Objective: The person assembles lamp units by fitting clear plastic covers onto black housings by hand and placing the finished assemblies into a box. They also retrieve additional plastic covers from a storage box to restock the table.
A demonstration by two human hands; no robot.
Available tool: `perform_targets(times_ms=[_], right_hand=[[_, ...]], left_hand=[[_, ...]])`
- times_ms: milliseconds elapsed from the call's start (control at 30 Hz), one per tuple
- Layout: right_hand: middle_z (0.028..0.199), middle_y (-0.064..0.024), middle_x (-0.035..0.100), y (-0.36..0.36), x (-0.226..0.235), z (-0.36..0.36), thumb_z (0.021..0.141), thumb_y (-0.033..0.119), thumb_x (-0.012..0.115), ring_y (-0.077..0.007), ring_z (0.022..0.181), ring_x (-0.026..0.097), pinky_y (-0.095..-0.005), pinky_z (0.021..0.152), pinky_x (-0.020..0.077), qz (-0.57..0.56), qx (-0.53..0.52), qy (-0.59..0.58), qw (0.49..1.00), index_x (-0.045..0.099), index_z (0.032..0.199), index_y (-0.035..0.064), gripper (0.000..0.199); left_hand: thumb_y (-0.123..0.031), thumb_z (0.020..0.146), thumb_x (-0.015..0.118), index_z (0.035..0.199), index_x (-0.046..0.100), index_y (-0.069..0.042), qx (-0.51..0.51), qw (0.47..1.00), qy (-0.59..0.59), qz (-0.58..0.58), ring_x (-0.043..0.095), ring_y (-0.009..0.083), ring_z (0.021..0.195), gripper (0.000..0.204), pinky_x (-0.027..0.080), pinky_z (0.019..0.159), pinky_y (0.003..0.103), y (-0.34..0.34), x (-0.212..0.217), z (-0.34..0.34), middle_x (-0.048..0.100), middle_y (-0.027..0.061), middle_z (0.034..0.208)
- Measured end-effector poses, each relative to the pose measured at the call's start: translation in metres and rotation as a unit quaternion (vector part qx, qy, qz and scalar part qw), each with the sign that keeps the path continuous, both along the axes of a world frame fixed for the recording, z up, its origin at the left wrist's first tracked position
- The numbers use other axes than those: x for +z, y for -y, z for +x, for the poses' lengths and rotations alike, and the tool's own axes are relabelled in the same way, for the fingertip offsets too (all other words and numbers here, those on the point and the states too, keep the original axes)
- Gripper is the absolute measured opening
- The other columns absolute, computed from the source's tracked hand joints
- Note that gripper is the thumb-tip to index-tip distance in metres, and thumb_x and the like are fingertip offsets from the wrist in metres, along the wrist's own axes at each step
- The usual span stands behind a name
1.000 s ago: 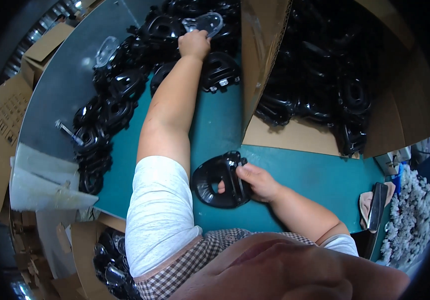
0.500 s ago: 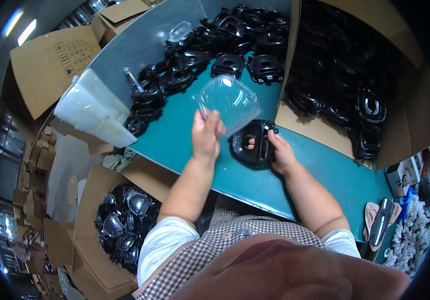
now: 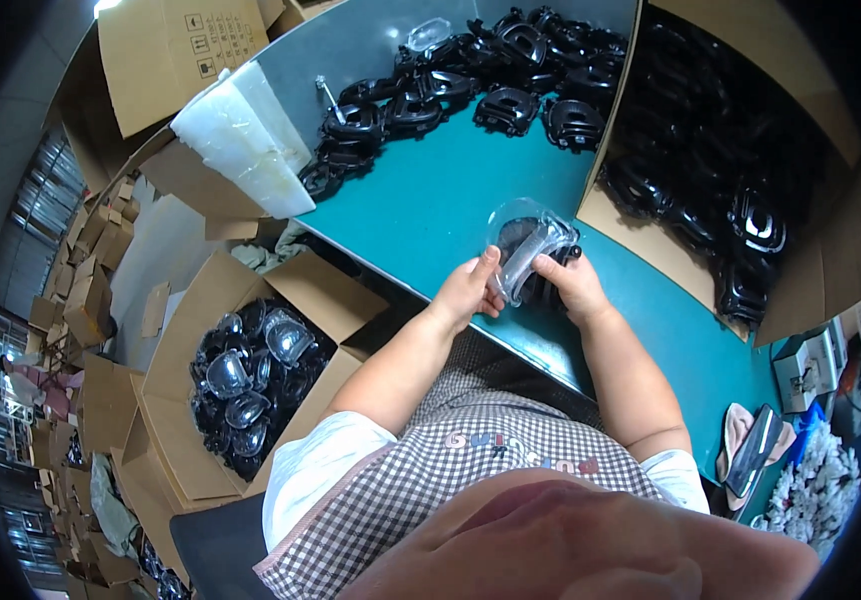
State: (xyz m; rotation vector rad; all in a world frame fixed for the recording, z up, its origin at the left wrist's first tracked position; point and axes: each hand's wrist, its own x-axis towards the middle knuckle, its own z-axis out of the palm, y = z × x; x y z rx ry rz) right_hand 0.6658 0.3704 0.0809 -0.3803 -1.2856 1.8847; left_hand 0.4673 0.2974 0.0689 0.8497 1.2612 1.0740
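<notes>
Between left grip (image 3: 469,289) and right grip (image 3: 574,282): clear cover (image 3: 538,252) over black housing (image 3: 546,291).

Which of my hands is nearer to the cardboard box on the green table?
Right. Your right hand is in front of the cardboard box, slightly to its left; your left hand is farther left, across the clear cover.

Bare green tabletop (image 3: 420,210) gave a passage from the left hand (image 3: 467,292) and right hand (image 3: 575,287) to the black housings (image 3: 506,110), which barred the far side before the grey panel (image 3: 355,55); a carton (image 3: 815,280) blocked the right.
</notes>
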Motion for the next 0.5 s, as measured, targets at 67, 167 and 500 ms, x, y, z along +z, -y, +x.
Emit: perform_targets(times_ms=[67, 167, 500], right_hand=[[0.103, -0.0042, 0.068, 0.004, 0.006, 0.005, 0.084, 0.026, 0.078, -0.0163, 0.095, 0.063, -0.0327, 0.088, 0.0507, -0.020, 0.009, 0.012, 1.000, 0.063, 0.114, 0.0030, 0.040], [0.105, -0.0050, 0.068, 0.005, 0.011, 0.012, 0.081, 0.025, 0.079, -0.0162, 0.095, 0.064, -0.0320, 0.089, 0.0506, 0.026, 0.013, 0.055, 0.998, 0.063, 0.116, 0.0016, 0.045], [0.099, -0.0050, 0.071, -0.001, 0.005, 0.009, 0.086, 0.030, 0.077, -0.0141, 0.087, 0.067, -0.0294, 0.080, 0.0546, -0.001, 0.193, 0.073, 0.978, 0.066, 0.111, 0.0033, 0.038]], left_hand=[[-0.071, 0.086, 0.057, 0.114, 0.053, -0.001, -0.012, 0.999, -0.045, -0.001, 0.062, 0.0194, 0.067, 0.076, 0.054, 0.062, 0.030, 0.003, 0.001, -0.008, 0.064, 0.0097, 0.089], [-0.068, 0.081, 0.066, 0.134, 0.047, -0.001, 0.100, 0.861, -0.424, 0.263, 0.058, 0.0321, 0.106, 0.087, 0.049, 0.089, 0.045, 0.006, -0.002, -0.009, 0.054, 0.0223, 0.123], [-0.067, 0.035, 0.088, 0.157, 0.020, -0.025, -0.143, 0.715, -0.527, 0.437, 0.032, 0.0461, 0.139, 0.145, 0.036, 0.112, 0.052, 0.033, 0.051, -0.005, 0.026, 0.0239, 0.155]])
